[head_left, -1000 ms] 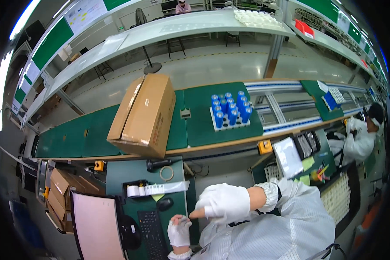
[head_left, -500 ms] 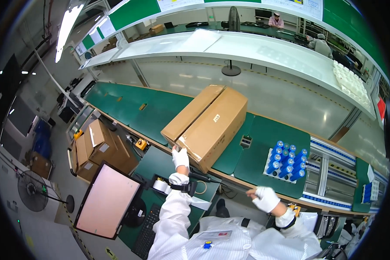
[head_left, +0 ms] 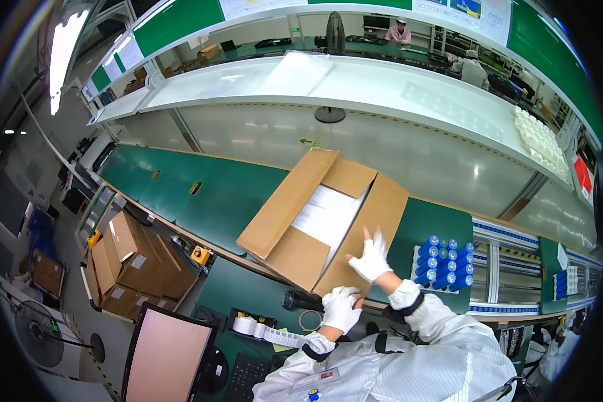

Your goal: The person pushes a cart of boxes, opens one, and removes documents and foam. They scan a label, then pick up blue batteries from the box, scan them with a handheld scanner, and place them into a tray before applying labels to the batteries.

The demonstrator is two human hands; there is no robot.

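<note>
A large cardboard box point(head_left: 269, 236) sits on the green bench with its top flaps folded outward. White sheet-like material point(head_left: 328, 216) shows inside; what lies under it is hidden. My right hand point(head_left: 370, 259), in a white glove with bare fingertips, is open over the box's right flap point(head_left: 376, 213), thumb and fingers spread. Close to the box's near corner is my left hand point(head_left: 342, 309), gloved the same way. Its fingers are loosely bent and apart, with nothing visible in them; whether it touches the cardboard I cannot tell.
Right of the box, several blue cylinders point(head_left: 442, 263) stand in a white tray, beside a roller conveyor point(head_left: 494, 271). A black handheld device point(head_left: 297, 301), label roll point(head_left: 246, 325), keyboard point(head_left: 246, 376) and monitor point(head_left: 169, 355) are nearby. More cartons point(head_left: 135, 258) stand left. A white shelf point(head_left: 382, 84) spans above.
The box's flaps, closed before, are now folded open, showing the white contents. My left hand has left the box's left near corner and moved right; my right hand has come up over the flap.
</note>
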